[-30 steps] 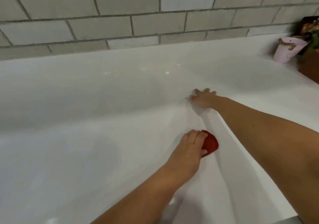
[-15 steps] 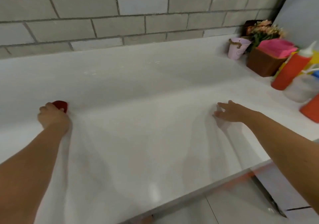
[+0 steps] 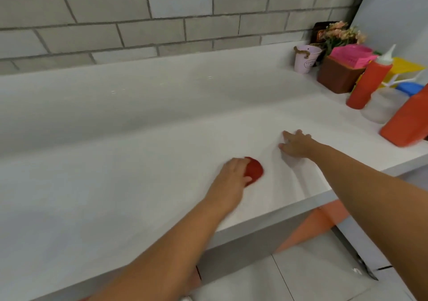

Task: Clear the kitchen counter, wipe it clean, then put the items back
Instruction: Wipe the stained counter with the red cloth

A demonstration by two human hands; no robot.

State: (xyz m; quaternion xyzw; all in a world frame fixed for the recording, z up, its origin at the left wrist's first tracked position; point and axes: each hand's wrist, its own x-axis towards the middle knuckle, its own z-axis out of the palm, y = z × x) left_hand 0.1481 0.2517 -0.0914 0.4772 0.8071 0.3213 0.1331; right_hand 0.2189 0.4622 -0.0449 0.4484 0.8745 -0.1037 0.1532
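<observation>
The white kitchen counter [image 3: 115, 161] fills most of the head view. A small red cloth [image 3: 256, 170] lies on it right of centre, near the front edge. My left hand [image 3: 231, 176] grips the cloth, fingers over its top and thumb curled at its near side. My right hand [image 3: 296, 144] rests flat on the counter just right of the cloth, fingers spread, holding nothing.
Items crowd the counter's right end: a pink bucket [image 3: 305, 58], a brown box [image 3: 337, 78] of pink napkins, flowers [image 3: 340, 34], a red squeeze bottle [image 3: 368, 85], a clear container [image 3: 379, 108] and an orange bottle [image 3: 410, 120]. A grey brick wall [image 3: 162, 22] backs the counter.
My left hand swept the red cloth far left, then back right to just beside my right hand. My right hand stayed flat on the counter. The view swung right.
</observation>
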